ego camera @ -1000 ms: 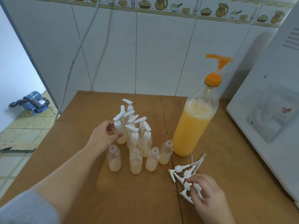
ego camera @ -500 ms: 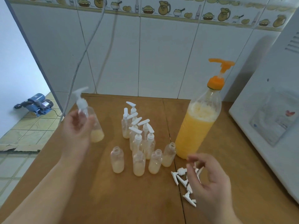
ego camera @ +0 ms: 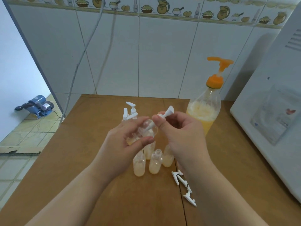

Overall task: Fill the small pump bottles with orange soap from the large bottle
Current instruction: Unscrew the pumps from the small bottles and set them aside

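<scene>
Both hands have met: my left hand (ego camera: 123,142) grips a small bottle (ego camera: 145,131), right hand (ego camera: 180,128) pinches its pump (ego camera: 164,115). Three bottles (ego camera: 156,163) await pumps.

My left hand (ego camera: 125,144) covers most of the small bottle (ego camera: 146,129) at mid-frame, so its fill level is unclear. My hands hide most of the capped bottles (ego camera: 130,111) behind. The loose pumps (ego camera: 184,185) vanish under my right forearm (ego camera: 211,185).

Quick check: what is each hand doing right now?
Left hand: holds a small pump bottle.
Right hand: pinches that bottle's white pump head.
</scene>
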A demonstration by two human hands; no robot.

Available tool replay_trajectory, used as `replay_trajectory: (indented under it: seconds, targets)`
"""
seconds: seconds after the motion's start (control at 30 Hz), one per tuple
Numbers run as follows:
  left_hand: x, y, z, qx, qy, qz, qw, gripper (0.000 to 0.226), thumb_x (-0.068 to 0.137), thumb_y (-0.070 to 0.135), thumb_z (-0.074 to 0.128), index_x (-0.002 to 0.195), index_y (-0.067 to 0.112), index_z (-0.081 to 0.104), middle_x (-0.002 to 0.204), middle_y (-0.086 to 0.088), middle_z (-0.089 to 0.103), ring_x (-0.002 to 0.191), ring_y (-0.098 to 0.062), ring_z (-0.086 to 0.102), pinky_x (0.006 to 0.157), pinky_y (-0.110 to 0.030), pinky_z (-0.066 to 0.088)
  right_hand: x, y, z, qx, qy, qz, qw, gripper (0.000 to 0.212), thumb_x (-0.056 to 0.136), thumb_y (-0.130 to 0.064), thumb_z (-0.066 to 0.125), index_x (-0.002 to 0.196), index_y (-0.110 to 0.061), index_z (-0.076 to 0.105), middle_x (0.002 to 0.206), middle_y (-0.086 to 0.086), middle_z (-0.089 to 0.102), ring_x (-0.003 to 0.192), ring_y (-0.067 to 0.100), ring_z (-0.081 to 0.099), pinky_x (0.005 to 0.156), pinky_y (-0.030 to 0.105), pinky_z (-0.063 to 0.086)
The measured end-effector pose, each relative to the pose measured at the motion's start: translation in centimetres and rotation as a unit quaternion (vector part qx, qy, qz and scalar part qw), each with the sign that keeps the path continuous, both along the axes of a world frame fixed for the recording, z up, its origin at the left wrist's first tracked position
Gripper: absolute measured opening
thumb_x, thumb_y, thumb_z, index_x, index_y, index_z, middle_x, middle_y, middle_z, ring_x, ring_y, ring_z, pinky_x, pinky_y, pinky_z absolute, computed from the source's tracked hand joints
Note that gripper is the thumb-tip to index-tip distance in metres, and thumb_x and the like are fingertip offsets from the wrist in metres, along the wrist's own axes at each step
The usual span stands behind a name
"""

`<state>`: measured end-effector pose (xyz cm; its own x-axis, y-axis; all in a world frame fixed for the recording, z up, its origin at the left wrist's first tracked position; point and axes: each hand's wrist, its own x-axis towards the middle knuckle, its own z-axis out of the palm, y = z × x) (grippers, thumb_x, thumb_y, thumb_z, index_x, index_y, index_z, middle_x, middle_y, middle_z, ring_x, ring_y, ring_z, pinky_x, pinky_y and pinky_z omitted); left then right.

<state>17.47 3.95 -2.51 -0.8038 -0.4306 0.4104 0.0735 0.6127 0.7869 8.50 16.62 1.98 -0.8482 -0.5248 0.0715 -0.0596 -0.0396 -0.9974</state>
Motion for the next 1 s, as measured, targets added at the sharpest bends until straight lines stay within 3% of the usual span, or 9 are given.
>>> replay_trajectory:
  seconds: [0.07, 0.17, 0.27, 0.37, 0.5, 0.63, 0.77, 0.9, 1.0]
  targets:
    - [0.3, 0.1, -0.1, 0.101, -0.016, -0.053, 0.993, 0.041, 0.072, 0.053, 0.065, 0.112, 0.044, 0.064, 0.103, 0.006, 0.070, 0.097, -0.011, 0.065, 0.087, -0.024, 0.052, -0.2, 0.3, 0.2, 0.007, -0.009, 0.040, 0.999, 0.014, 0.081, -0.012, 0.071, 0.093, -0.018, 0.071, 0.074, -0.007, 0.071, 0.070, 0.002, 0.064, 0.061, 0.010, 0.048]
    - [0.7, 0.2, -0.2, 0.179, 0.022, -0.068, 0.981, 0.044, 0.074, 0.046, 0.065, 0.114, 0.029, 0.066, 0.100, -0.004, 0.072, 0.094, -0.022, 0.066, 0.085, -0.030, 0.055, -0.7, 1.0, 1.1, -0.006, -0.051, 0.091, 0.995, 0.046, 0.086, 0.001, 0.061, 0.124, -0.023, 0.053, 0.091, -0.002, 0.074, 0.084, 0.000, 0.068, 0.063, 0.009, 0.049]
    - [0.7, 0.9, -0.5, 0.142, -0.008, -0.066, 0.988, 0.045, 0.075, 0.051, 0.064, 0.117, 0.034, 0.064, 0.102, -0.001, 0.071, 0.095, -0.018, 0.066, 0.089, -0.037, 0.053, -1.0, 1.7, 1.2, -0.033, -0.075, 0.110, 0.991, 0.078, 0.072, -0.010, 0.073, 0.139, -0.026, 0.036, 0.096, 0.002, 0.073, 0.094, 0.006, 0.068, 0.073, 0.019, 0.047]
    - [1.0, 1.8, -1.4, 0.159, -0.001, -0.087, 0.983, 0.042, 0.076, 0.047, 0.065, 0.118, 0.040, 0.063, 0.108, 0.004, 0.071, 0.105, -0.014, 0.065, 0.091, -0.031, 0.051, -1.1, 1.9, 0.6, 0.004, -0.044, 0.105, 0.994, 0.093, 0.057, -0.023, 0.081, 0.138, -0.033, 0.036, 0.101, 0.000, 0.072, 0.098, 0.012, 0.067, 0.078, 0.023, 0.052]
    - [1.8, 2.4, -2.4, 0.153, 0.007, -0.031, 0.988, 0.046, 0.071, 0.055, 0.065, 0.116, 0.049, 0.058, 0.108, 0.011, 0.070, 0.104, -0.009, 0.064, 0.088, -0.026, 0.049, -1.4, 2.9, 0.1, 0.012, -0.035, 0.090, 0.995, 0.069, 0.065, -0.010, 0.079, 0.127, -0.024, 0.052, 0.095, 0.003, 0.073, 0.094, 0.020, 0.068, 0.083, 0.031, 0.054]
    - [2.0, 3.5, -3.1, 0.105, -0.033, -0.029, 0.993, 0.048, 0.070, 0.056, 0.066, 0.116, 0.051, 0.054, 0.110, 0.024, 0.065, 0.107, 0.000, 0.060, 0.088, -0.018, 0.046, 0.0, 3.5, -0.4, 0.015, 0.009, 0.105, 0.994, 0.051, 0.057, -0.017, 0.078, 0.107, -0.020, 0.065, 0.089, 0.004, 0.073, 0.089, 0.029, 0.066, 0.079, 0.036, 0.058]
    - [3.3, 3.8, -5.1, 0.129, -0.032, 0.038, 0.990, 0.048, 0.065, 0.055, 0.070, 0.109, 0.051, 0.053, 0.108, 0.025, 0.063, 0.106, 0.001, 0.059, 0.087, -0.021, 0.046, -0.8, 5.5, 0.2, -0.064, -0.012, 0.031, 0.997, 0.043, 0.057, -0.011, 0.075, 0.099, -0.014, 0.068, 0.080, 0.000, 0.070, 0.075, 0.015, 0.067, 0.069, 0.021, 0.056]
    - [5.1, 3.3, -8.0, 0.125, -0.052, 0.144, 0.980, 0.049, 0.068, 0.033, 0.082, 0.098, 0.058, 0.052, 0.105, 0.028, 0.059, 0.094, 0.000, 0.057, 0.068, -0.021, 0.049, -2.5, 8.4, -0.1, -0.135, -0.005, -0.053, 0.989, 0.026, 0.054, -0.017, 0.079, 0.078, -0.022, 0.072, 0.074, -0.001, 0.065, 0.080, 0.021, 0.062, 0.074, 0.021, 0.055]
    - [5.6, 2.7, -10.0, 0.172, -0.068, 0.191, 0.964, 0.045, 0.071, 0.022, 0.080, 0.099, 0.047, 0.056, 0.102, 0.016, 0.060, 0.089, -0.007, 0.060, 0.068, -0.021, 0.050, -3.3, 10.5, -1.6, -0.099, 0.029, -0.136, 0.985, 0.020, 0.056, -0.018, 0.081, 0.072, -0.025, 0.070, 0.069, -0.003, 0.062, 0.076, 0.023, 0.054, 0.063, 0.012, 0.050]
